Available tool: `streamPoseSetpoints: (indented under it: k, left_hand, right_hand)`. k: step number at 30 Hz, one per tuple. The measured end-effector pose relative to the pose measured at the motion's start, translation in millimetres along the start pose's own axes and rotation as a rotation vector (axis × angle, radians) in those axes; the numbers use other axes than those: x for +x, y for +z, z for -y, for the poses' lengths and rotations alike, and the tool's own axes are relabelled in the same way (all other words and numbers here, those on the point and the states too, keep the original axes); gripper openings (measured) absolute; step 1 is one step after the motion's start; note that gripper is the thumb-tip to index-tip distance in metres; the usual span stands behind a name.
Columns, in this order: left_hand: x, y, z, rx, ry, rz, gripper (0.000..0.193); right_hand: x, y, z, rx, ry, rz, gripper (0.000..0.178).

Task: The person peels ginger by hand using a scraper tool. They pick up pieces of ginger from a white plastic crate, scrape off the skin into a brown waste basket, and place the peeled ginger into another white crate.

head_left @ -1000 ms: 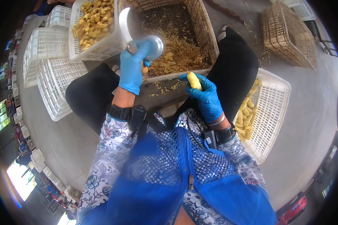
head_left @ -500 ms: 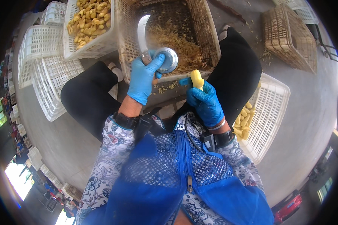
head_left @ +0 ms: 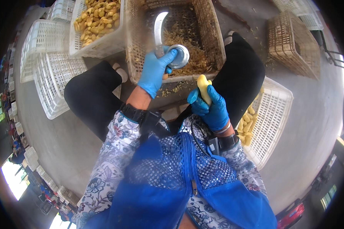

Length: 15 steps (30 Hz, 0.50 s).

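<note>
My left hand (head_left: 154, 70) is closed round a knife (head_left: 159, 29) with a curved blade pointing away from me. Beside that grip, a round silver-rimmed disc (head_left: 179, 56) rests against the thumb and fingers; its exact kind I cannot make out. In my closed right hand (head_left: 214, 108) stands a smooth, pale yellow knobbly piece of root-like produce (head_left: 204, 87), its upper end showing above the fingers. Both hands wear blue gloves. They hold these things apart, above the near edge of a dirty crate (head_left: 172, 79) with peelings (head_left: 197, 57) inside.
At the far left a white crate (head_left: 97, 49) holds yellow-brown produce (head_left: 99, 17). Several white crates (head_left: 51, 72) stand left of it. By my right leg, another white crate (head_left: 273, 114) contains pale yellow pieces (head_left: 247, 124). A brown-stained crate (head_left: 292, 45) stands at the far right.
My left hand, with knife and disc, has shifted slightly right and away in the picture. The right fingers have shifted round the yellow piece, which now leans left.
</note>
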<state>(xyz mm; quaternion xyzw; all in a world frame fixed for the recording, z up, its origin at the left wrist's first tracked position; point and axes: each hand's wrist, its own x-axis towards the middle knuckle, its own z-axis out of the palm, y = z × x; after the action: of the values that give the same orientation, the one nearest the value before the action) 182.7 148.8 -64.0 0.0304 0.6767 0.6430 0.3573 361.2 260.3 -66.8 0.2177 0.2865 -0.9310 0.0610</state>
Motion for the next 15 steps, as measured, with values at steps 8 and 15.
streamPoseSetpoints:
  k: [8,15]
  left_hand:
    - [-29,28,5,-0.201,-0.214,0.317,0.023]
    - [-17,19,10,-0.181,-0.04,0.171,0.022]
  right_hand:
    - [0,0,-2,0.051,0.125,0.045,0.057]
    - [3,-9,-6,0.226,0.052,-0.035,0.046]
